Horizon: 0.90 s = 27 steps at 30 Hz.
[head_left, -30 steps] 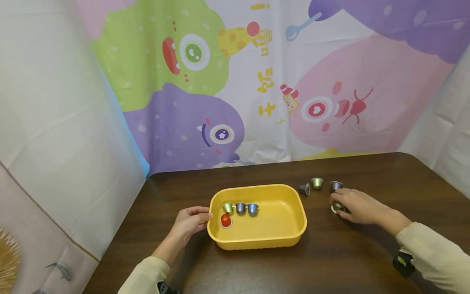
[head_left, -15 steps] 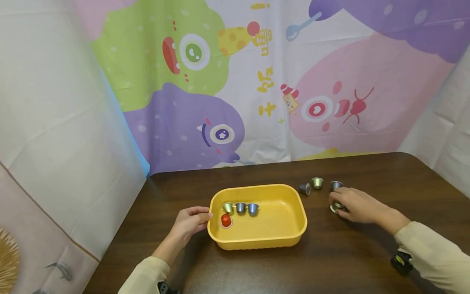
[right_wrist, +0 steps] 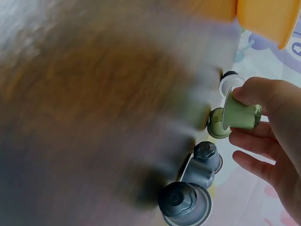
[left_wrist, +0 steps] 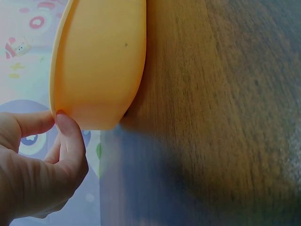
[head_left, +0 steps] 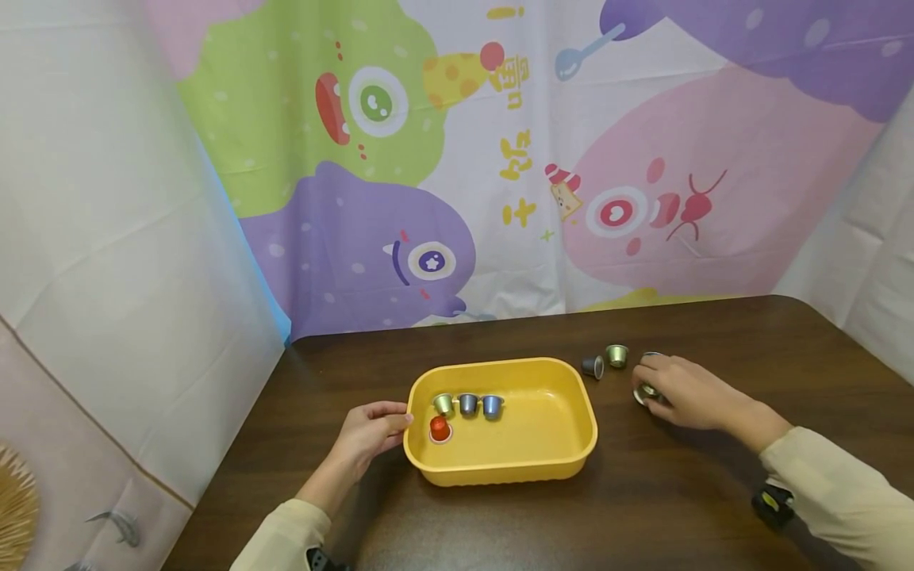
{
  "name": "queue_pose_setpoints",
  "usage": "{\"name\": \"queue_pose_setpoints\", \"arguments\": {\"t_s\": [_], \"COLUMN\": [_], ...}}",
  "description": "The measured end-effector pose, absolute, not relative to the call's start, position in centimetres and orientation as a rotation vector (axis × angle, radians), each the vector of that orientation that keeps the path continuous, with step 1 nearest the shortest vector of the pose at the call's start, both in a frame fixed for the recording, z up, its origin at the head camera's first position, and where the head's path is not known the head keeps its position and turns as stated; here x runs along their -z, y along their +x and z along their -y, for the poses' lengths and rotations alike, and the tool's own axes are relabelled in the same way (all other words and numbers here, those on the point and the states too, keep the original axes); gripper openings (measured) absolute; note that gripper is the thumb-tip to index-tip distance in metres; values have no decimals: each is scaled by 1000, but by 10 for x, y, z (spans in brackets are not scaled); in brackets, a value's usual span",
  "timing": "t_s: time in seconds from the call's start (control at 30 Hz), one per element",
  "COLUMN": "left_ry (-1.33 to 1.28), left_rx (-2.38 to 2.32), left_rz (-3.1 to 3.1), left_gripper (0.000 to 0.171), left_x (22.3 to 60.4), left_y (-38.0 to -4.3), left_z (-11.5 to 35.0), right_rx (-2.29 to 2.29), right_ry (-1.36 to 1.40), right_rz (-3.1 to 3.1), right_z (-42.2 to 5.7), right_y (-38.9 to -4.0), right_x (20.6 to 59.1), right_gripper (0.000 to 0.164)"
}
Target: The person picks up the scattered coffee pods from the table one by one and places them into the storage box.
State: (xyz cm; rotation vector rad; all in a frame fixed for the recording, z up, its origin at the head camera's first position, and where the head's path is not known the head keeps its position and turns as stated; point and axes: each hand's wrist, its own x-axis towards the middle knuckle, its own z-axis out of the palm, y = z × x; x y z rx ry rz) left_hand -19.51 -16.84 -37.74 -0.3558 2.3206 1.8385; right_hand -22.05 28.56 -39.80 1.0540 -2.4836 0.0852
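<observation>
My left hand pinches the left rim of a yellow tray between thumb and finger; the left wrist view shows this grip on the tray wall closely. My right hand holds a green coffee capsule between thumb and fingers, its wide rim facing left in the right wrist view. In the head view that capsule is mostly covered by the fingers. Inside the tray, on its left side, are a green capsule, a dark one, a blue one and a red one.
Behind the tray's right corner lie a dark capsule on its side and another green capsule. Grey capsules stand near my right hand, largely hidden in the head view. A printed cloth hangs behind the brown table.
My right hand has shifted slightly left with the green capsule, now covering most of the grey capsule behind it. The left hand and the tray have stayed in place.
</observation>
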Motion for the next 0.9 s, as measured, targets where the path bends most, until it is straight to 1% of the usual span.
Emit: {"name": "queue_pose_setpoints", "arguments": {"t_s": [0.37,0.67,0.9], "left_ry": [-360,-365,-346], "left_rx": [-1842,-1839,-1850], "left_rz": [-2317,-2317,-2308], "left_gripper": [27,27,29], "left_x": [377,376,376], "left_y": [-196,-196,-196], "left_z": [168,168,169], "right_rx": [-54,-53,-48], "right_ry": [1033,1067,1074], "right_rz": [2459,2420,2408], "right_z": [-277,-270,-265], "right_y": [-222,-221,-219], "right_x": [389,380,373], "right_gripper": [25,27,27]}}
